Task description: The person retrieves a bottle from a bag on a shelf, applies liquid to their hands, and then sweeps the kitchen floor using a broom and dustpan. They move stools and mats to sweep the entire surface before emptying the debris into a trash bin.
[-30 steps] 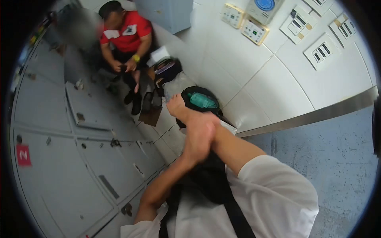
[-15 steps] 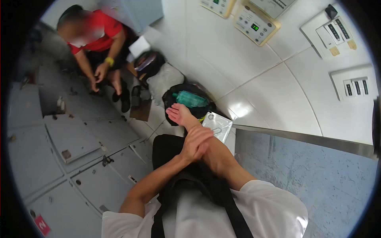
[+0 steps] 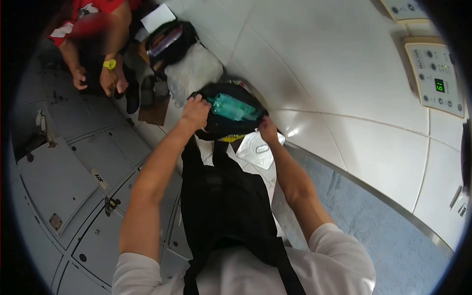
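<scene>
A black bag (image 3: pixel 220 129) gapes open in front of me, close to the tiled wall. A translucent teal bottle (image 3: pixel 235 106) lies in its mouth. My left hand (image 3: pixel 196 113) is closed on the bag's left edge, knuckles up. On the opposite side, my right hand (image 3: pixel 268 130) pinches the bag's right edge, its fingertips partly hidden. The lower contents of the bag cannot be made out. Just below the right hand lies a silvery square lid-like panel (image 3: pixel 260 150) with a small handle.
Grey lockers (image 3: pixel 115 236) line the left side. A person in a red shirt (image 3: pixel 93 24) sits at the upper left. A stuffed clear plastic bag (image 3: pixel 194 71) and another black bag (image 3: pixel 172 42) lie beyond mine. A control panel (image 3: pixel 435 73) hangs on the right wall.
My hands have parted: the left one no longer clasps my right forearm. Both have moved onto the black bag's edges. The view has tilted downward and shifted.
</scene>
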Tool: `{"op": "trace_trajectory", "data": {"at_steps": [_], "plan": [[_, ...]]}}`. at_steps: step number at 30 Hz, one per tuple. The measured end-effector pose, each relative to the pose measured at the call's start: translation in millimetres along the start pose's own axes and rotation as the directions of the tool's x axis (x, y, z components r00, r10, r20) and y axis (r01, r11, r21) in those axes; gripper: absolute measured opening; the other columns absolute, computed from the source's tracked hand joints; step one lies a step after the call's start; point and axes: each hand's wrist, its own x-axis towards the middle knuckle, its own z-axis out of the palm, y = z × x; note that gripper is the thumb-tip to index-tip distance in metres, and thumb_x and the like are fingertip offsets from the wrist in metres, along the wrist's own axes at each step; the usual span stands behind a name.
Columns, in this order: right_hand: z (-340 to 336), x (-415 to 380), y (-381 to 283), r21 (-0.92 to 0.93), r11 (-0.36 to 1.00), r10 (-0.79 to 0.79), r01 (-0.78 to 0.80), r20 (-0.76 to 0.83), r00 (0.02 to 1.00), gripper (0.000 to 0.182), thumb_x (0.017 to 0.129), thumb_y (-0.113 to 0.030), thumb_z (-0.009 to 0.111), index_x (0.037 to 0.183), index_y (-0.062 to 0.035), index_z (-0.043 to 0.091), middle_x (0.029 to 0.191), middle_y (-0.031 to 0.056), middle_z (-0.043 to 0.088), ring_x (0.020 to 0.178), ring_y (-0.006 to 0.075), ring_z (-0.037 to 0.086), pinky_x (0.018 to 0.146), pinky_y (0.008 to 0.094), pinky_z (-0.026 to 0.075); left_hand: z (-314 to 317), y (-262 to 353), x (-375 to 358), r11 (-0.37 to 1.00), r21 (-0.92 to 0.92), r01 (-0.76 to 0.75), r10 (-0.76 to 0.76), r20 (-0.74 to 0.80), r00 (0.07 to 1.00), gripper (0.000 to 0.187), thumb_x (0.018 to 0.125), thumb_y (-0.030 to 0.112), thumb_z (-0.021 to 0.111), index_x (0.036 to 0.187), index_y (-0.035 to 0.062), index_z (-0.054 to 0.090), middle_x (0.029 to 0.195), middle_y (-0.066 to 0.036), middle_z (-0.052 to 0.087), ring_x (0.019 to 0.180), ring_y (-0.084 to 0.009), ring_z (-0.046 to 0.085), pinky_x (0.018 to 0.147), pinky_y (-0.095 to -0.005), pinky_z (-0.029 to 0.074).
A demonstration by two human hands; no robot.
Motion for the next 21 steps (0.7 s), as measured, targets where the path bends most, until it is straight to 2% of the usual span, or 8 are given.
{"op": "trace_trajectory", "data": {"at_steps": [3,5,6,8,14,16,19,21], "plan": [[-13.4,16.8,20.5,0.062,0.997,0.050,-0.055,0.086,0.995,0.023,0.083,-0.008,0.060,0.105,0.0005,0.059,0.068,0.0113,0.062,0.058,0.0213,0.062,0.056,0.0357,0.050,-20.0,-6.5,13.8,0.997,-0.080,-0.022,0.034,0.156,0.987,0.038,0.067,0.010,0.074,0.104,0.0074,0.066,0.108,-0.011,0.061,0.113,-0.0311,0.050,0.096,-0.0421,0.043],[-30.0,24.5,22.6,0.186,0.800,0.393,-0.570,0.555,0.733,0.017,0.084,-0.014,0.058,0.092,-0.0006,0.063,0.066,0.0092,0.059,0.054,0.0166,0.058,0.048,0.0331,0.045,-16.1,-22.7,14.2,0.971,-0.237,-0.025,0.075,0.204,0.976,0.031,0.067,0.011,0.075,0.098,0.0085,0.068,0.102,-0.011,0.062,0.107,-0.0312,0.053,0.093,-0.0415,0.045],[-36.8,25.8,18.4,0.188,0.799,0.397,-0.572,0.550,0.735,0.017,0.084,-0.014,0.058,0.092,-0.0006,0.063,0.066,0.0092,0.059,0.054,0.0166,0.058,0.048,0.0331,0.045,-9.2,-32.5,10.9,0.937,-0.336,-0.096,0.134,0.091,0.987,0.026,0.069,0.012,0.076,0.093,0.0081,0.067,0.100,-0.010,0.062,0.102,-0.0315,0.055,0.090,-0.0414,0.046],[-63.6,30.6,-31.7,-0.217,0.957,0.281,-0.190,0.556,0.782,0.020,0.084,-0.020,0.057,0.082,-0.0012,0.064,0.066,0.0081,0.059,0.050,0.0158,0.054,0.043,0.0335,0.041,0.8,-32.6,8.9,0.891,-0.418,-0.178,0.183,-0.029,0.983,0.022,0.070,0.014,0.077,0.088,0.0078,0.067,0.098,-0.010,0.062,0.097,-0.0318,0.056,0.087,-0.0412,0.048],[-43.8,6.4,-113.2,0.290,0.933,0.067,-0.216,0.448,0.891,0.023,0.085,-0.020,0.053,0.088,-0.0007,0.066,0.076,0.0047,0.062,0.071,0.0150,0.057,0.064,0.0297,0.045,22.7,34.9,14.6,0.864,-0.423,-0.271,-0.083,-0.653,0.753,0.024,0.073,0.002,0.067,0.097,0.0047,0.063,0.093,-0.012,0.057,0.092,-0.0341,0.057,0.078,-0.0437,0.048],[-13.5,17.1,-114.3,0.177,0.967,0.095,-0.185,0.424,0.901,0.023,0.085,-0.019,0.053,0.088,-0.0003,0.066,0.080,0.0053,0.066,0.071,0.0157,0.058,0.065,0.0305,0.045,18.5,77.0,8.5,0.823,-0.439,-0.361,0.091,-0.526,0.846,0.041,0.073,0.006,0.067,0.113,0.0051,0.058,0.099,-0.014,0.056,0.096,-0.0357,0.057,0.079,-0.0450,0.049],[-39.1,7.6,-138.1,0.105,0.991,-0.109,0.077,0.349,0.931,0.026,0.089,-0.024,0.053,0.089,-0.0016,0.067,0.074,0.0084,0.064,0.071,0.0212,0.061,0.066,0.0348,0.048,41.1,109.6,28.3,0.752,-0.597,-0.279,-0.138,-0.557,0.819,0.036,0.075,0.007,0.069,0.111,0.0063,0.062,0.096,-0.011,0.056,0.088,-0.0339,0.063,0.074,-0.0428,0.053],[-59.1,5.3,-131.7,0.054,0.998,-0.037,0.015,0.416,0.908,0.023,0.087,-0.020,0.056,0.098,-0.0015,0.064,0.081,0.0115,0.063,0.079,0.0244,0.063,0.069,0.0369,0.048,45.4,113.8,38.3,0.749,-0.596,-0.289,-0.127,-0.557,0.821,0.028,0.078,0.008,0.069,0.105,0.0058,0.064,0.094,-0.011,0.056,0.085,-0.0344,0.063,0.073,-0.0433,0.053]]}}
